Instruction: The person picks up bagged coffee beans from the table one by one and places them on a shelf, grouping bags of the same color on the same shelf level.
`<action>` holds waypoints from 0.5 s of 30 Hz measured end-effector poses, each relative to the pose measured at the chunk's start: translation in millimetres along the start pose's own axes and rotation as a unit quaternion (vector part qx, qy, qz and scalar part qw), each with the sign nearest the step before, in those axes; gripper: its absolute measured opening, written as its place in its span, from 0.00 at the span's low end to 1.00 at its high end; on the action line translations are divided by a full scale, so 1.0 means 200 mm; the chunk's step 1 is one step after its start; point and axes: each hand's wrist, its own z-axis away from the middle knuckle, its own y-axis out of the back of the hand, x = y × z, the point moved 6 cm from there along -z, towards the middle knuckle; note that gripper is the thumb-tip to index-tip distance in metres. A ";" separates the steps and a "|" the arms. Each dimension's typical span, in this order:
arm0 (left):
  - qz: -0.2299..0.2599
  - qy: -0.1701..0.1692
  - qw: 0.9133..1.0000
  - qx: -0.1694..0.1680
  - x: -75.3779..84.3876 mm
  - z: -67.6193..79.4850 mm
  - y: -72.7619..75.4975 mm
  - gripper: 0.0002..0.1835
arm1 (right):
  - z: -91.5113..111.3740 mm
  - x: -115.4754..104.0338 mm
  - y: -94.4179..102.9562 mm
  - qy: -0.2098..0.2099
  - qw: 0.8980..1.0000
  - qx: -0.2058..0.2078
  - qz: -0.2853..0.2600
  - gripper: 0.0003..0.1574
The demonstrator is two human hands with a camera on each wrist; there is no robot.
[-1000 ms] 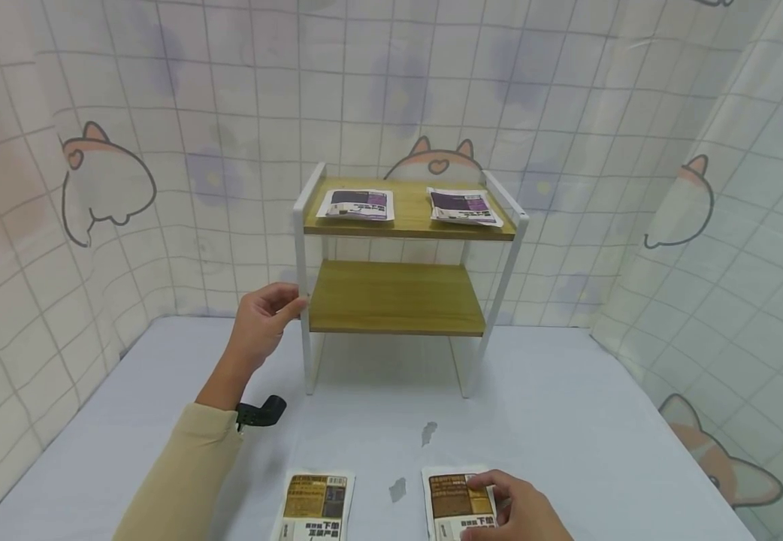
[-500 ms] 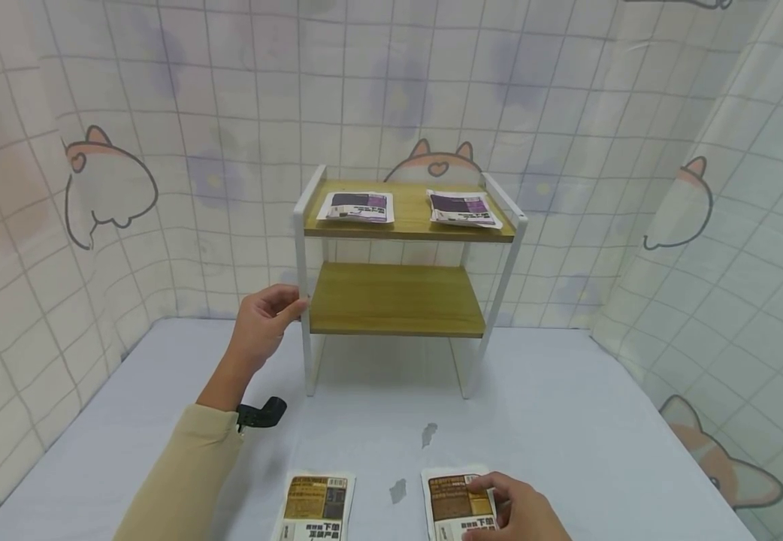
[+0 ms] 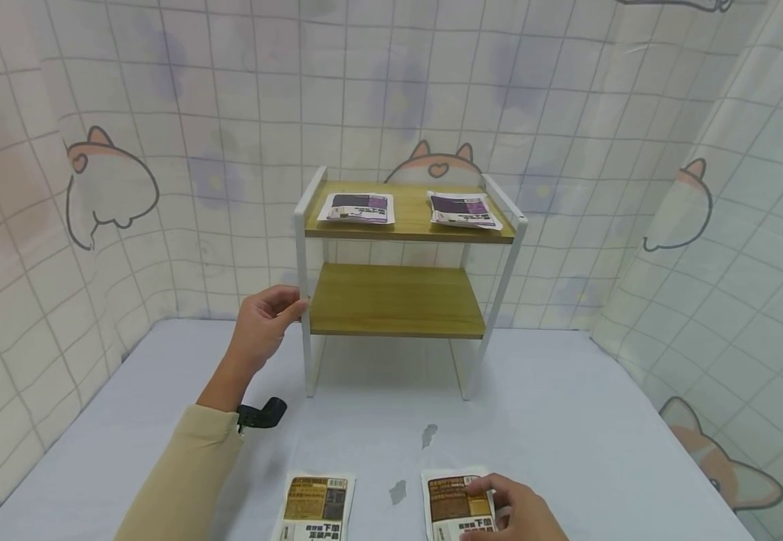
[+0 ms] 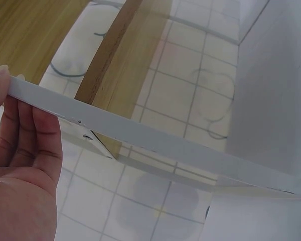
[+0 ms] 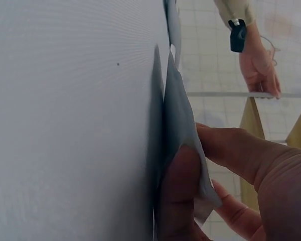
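In the head view my left hand (image 3: 261,328) pinches the white left upright of a two-tier shelf rack (image 3: 397,300). The left wrist view shows that hand's fingers wrapped behind the white bar (image 4: 155,139), thumb in front. At the bottom of the head view, my right hand (image 3: 525,509) pinches the right edge of a brown-and-white flat pouch (image 3: 447,502) over the table. Seen side-on in the right wrist view, the pouch (image 5: 179,110) is between thumb and fingers, its edge close to the white tabletop. A similar pouch (image 3: 315,505) lies to its left.
Two purple-and-white pouches sit on the rack's upper board, one at the left (image 3: 358,209) and one at the right (image 3: 462,210). Two grey patches mark the white table (image 3: 540,421) ahead of the pouches. A checked curtain (image 3: 229,98) surrounds the table's back and sides.
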 end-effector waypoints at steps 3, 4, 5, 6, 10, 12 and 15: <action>-0.001 0.001 1.000 0.001 0.00 0.00 0.00 0.17 | 0.00 0.00 0.00 0.007 1.000 -0.007 -0.015 0.39; 0.000 0.001 1.000 0.001 0.00 0.00 0.00 0.17 | 0.00 0.00 0.00 0.009 1.000 -0.009 -0.020 0.38; -0.001 0.002 1.000 0.001 0.00 0.00 0.00 0.17 | 0.00 0.00 0.00 0.013 1.000 -0.011 -0.024 0.38; -0.002 0.003 1.000 0.000 0.00 0.00 0.00 0.17 | 0.00 -0.01 0.00 0.018 0.999 -0.014 -0.028 0.37; -0.006 0.005 1.000 -0.002 -0.01 0.00 0.00 0.17 | 0.01 -0.01 -0.01 0.025 0.998 -0.023 -0.049 0.38; -0.007 0.005 1.000 -0.001 -0.01 0.00 0.00 0.17 | 0.00 -0.01 -0.01 0.026 0.998 -0.025 -0.057 0.38; -0.004 0.005 1.000 0.000 -0.01 0.00 0.00 0.17 | 0.00 -0.01 -0.02 0.025 0.997 -0.031 -0.068 0.37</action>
